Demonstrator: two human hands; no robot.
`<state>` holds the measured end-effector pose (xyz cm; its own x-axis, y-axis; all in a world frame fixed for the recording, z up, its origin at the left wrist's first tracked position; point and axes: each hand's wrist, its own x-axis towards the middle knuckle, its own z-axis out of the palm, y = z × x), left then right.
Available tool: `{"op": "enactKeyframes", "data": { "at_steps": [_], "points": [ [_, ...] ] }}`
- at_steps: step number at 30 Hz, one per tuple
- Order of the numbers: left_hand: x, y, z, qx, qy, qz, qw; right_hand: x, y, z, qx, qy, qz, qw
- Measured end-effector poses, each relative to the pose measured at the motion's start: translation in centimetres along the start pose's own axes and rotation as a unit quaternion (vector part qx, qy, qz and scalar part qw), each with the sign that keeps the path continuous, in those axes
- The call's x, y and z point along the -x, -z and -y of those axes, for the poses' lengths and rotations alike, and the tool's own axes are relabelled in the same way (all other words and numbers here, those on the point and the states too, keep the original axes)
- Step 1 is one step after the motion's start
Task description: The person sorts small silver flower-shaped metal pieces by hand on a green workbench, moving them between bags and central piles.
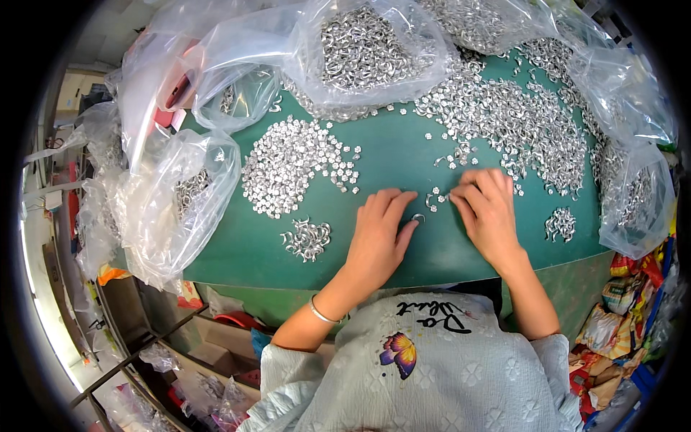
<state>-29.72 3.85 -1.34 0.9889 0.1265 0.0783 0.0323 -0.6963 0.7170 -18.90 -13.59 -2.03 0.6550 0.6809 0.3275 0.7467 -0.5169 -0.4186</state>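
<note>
On the green tabletop my left hand (378, 229) rests with its fingers bent, thumb apart from the index finger. Just beside its thumb lies a small silver curved metal piece (418, 217). My right hand (489, 210) has its fingers curled with the tips close together, beside a few small silver flower-shaped pieces (434, 200); whatever is between its fingertips is too small to make out. Left of my left hand sit a small heap of curved pieces (308, 240) and a broad pile of flower-shaped pieces (288, 162). A large spread of mixed silver pieces (518, 126) lies beyond my right hand.
Clear plastic bags (371, 54) full of silver pieces line the far edge, with more bags at the left (169, 209) and right (633, 194). A small heap (560, 225) lies right of my right hand. A phone (176, 90) leans at the far left.
</note>
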Motion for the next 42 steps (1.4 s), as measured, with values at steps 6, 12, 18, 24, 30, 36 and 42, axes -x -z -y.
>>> {"op": "enactKeyframes", "data": {
  "at_steps": [6, 12, 18, 24, 30, 36, 42],
  "points": [
    [-0.3, -0.6, -0.1, -0.035, -0.01, 0.074, 0.997, 2.2, -0.2, 2.8, -0.119, 0.009, 0.08, 0.99],
    [-0.5, 0.3, 0.0, -0.008, -0.011, 0.05, 0.999, -2.7, -0.2, 0.0, -0.031, 0.008, -0.03, 0.999],
    [-0.8, -1.2, -0.2, -0.039, -0.031, 0.051, 0.997, -2.9, -0.9, -0.7, 0.039, 0.033, -0.015, 0.999],
    [1.3, -0.5, 0.5, -0.031, -0.022, 0.039, 0.999, 1.8, 0.5, 0.5, -0.001, -0.003, 0.041, 0.999],
    [1.1, -1.2, -0.9, 0.005, -0.018, 0.003, 1.0, 2.4, 1.1, 1.3, -0.085, -0.047, 0.022, 0.995],
    [1.1, -2.7, -0.4, -0.031, -0.039, -0.011, 0.999, 2.6, 0.5, 2.0, -0.043, -0.03, 0.035, 0.998],
    [3.2, -1.0, 0.1, -0.006, 0.001, -0.01, 1.0, 3.7, 0.5, 3.5, -0.059, -0.019, 0.074, 0.995]
  ]
}}
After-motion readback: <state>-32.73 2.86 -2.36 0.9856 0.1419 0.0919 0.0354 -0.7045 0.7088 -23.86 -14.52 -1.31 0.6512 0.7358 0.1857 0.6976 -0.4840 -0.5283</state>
